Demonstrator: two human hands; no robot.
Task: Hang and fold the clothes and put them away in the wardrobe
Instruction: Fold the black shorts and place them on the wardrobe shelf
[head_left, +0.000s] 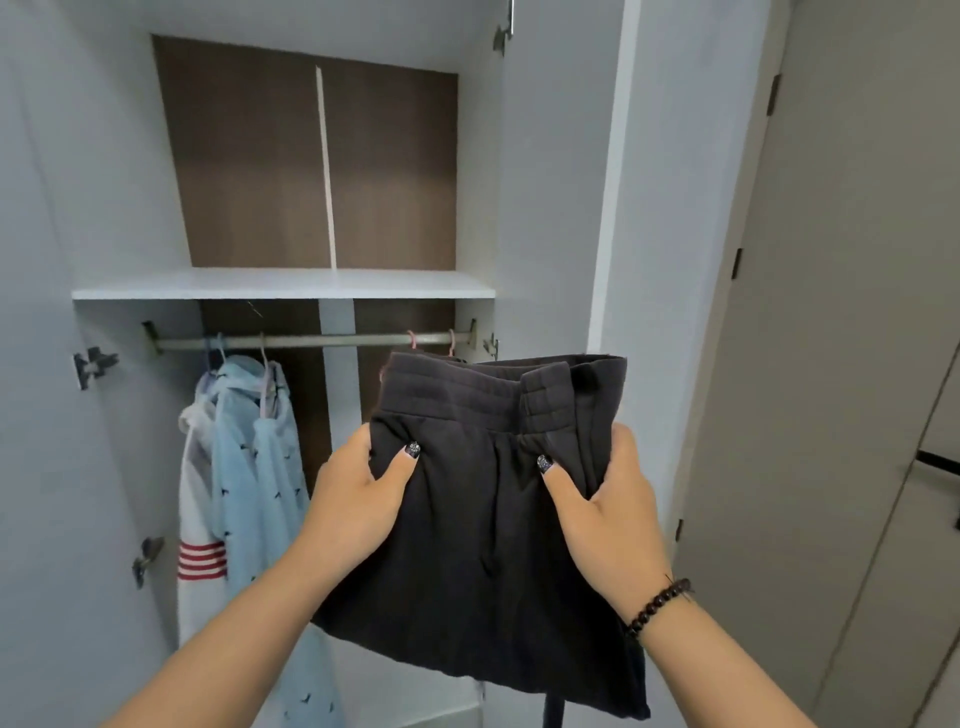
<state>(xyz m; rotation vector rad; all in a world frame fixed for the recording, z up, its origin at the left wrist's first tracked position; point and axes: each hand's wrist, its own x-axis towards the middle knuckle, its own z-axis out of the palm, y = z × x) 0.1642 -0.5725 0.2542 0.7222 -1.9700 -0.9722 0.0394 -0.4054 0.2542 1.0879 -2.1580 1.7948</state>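
Left hand (358, 499), right hand (605, 501) grip folded black pants (483, 519) between thumbs and fingers underneath; waistband up, long axis vertical.

Left hand (358, 499) and right hand (605, 512) grip folded black trousers (483, 545) before the open wardrobe (283, 285).

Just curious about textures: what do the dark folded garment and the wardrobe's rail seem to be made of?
Dark folded garment: probably a thick matte cotton-type knit, judging by its ribbed waistband and soft creases. Rail: looks like dull grey metal, with a faint sheen along its length.
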